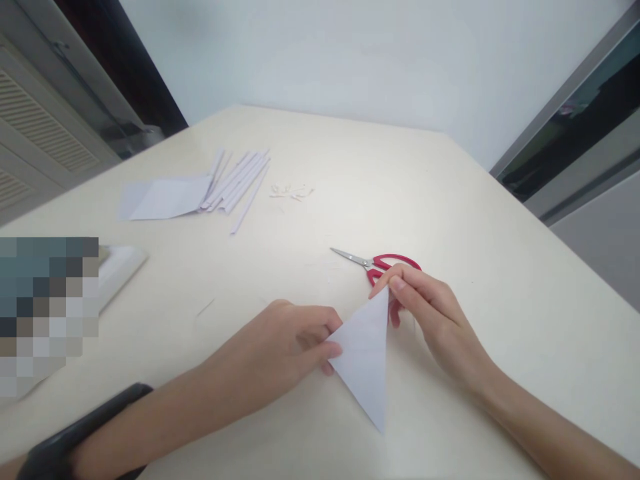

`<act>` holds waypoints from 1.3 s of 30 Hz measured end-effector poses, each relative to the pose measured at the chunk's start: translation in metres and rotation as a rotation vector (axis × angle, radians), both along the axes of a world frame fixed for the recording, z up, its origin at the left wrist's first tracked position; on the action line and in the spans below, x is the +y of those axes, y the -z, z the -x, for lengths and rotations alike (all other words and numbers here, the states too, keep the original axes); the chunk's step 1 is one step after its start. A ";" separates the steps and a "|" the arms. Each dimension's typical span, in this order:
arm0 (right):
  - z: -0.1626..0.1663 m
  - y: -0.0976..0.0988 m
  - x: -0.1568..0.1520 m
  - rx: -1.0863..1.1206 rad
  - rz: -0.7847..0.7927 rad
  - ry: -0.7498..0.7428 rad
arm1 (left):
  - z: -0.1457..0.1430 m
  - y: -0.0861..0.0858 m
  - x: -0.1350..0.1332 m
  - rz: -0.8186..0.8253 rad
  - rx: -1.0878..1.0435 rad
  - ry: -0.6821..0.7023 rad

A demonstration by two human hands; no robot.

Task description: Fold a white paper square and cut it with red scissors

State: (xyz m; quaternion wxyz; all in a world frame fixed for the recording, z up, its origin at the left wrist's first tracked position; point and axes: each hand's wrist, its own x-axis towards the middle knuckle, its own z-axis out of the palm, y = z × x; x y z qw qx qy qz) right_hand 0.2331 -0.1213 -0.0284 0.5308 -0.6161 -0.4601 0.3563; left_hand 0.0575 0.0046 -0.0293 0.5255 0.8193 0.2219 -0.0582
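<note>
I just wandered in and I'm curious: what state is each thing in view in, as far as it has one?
White paper triangle, held at two corners, looks folded
Left hand, pinching the triangle's left corner
Right hand, pinching the triangle's top corner
Scissors, lying down, blades look closed
Narrow paper strips, loosely bundled
Paper sheets, lying flat
Small scraps, scattered
Pixelated patch, contents can't be told
</note>
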 end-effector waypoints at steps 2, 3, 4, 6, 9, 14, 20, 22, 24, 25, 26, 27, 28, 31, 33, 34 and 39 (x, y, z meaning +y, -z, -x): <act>-0.001 0.000 0.001 -0.001 0.013 -0.006 | -0.001 -0.001 0.000 -0.002 0.001 -0.013; -0.001 0.000 0.002 -0.002 0.029 -0.008 | -0.002 -0.002 0.000 0.000 0.002 -0.024; -0.002 0.000 0.003 -0.008 0.046 -0.013 | -0.003 -0.004 -0.001 0.007 -0.005 -0.041; -0.003 0.001 0.004 -0.030 0.079 -0.040 | -0.004 -0.007 -0.001 0.025 -0.031 -0.077; -0.004 0.002 0.006 -0.085 0.122 -0.059 | -0.005 -0.010 -0.001 0.038 -0.081 -0.132; -0.002 -0.002 0.004 -0.044 0.230 -0.013 | -0.003 -0.011 0.006 0.041 -0.188 -0.313; 0.002 -0.012 0.001 0.069 0.317 -0.173 | -0.001 -0.009 0.010 0.078 -0.267 -0.395; 0.002 -0.012 0.002 0.045 0.316 -0.188 | -0.001 -0.011 0.010 0.069 -0.245 -0.380; 0.001 -0.010 0.002 -0.001 0.298 -0.198 | -0.002 -0.015 0.009 0.038 -0.221 -0.365; 0.001 -0.009 0.003 -0.032 0.286 -0.202 | -0.003 -0.017 0.008 0.011 -0.217 -0.362; 0.000 -0.008 0.003 -0.067 0.273 -0.206 | -0.003 -0.018 0.008 -0.016 -0.210 -0.355; 0.000 -0.007 0.003 -0.104 0.261 -0.211 | -0.004 -0.019 0.007 -0.040 -0.205 -0.348; 0.000 -0.006 0.003 -0.134 0.256 -0.218 | -0.004 -0.019 0.006 -0.054 -0.199 -0.336; 0.000 -0.003 0.003 -0.187 0.283 -0.253 | -0.004 -0.019 0.006 -0.058 -0.184 -0.303; 0.000 -0.002 0.002 -0.202 0.314 -0.287 | -0.003 -0.018 0.006 -0.044 -0.176 -0.279; 0.001 -0.001 0.001 -0.200 0.327 -0.304 | -0.003 -0.018 0.006 -0.038 -0.173 -0.269; 0.001 -0.001 0.002 -0.219 0.289 -0.286 | -0.003 -0.017 0.007 0.078 -0.179 -0.270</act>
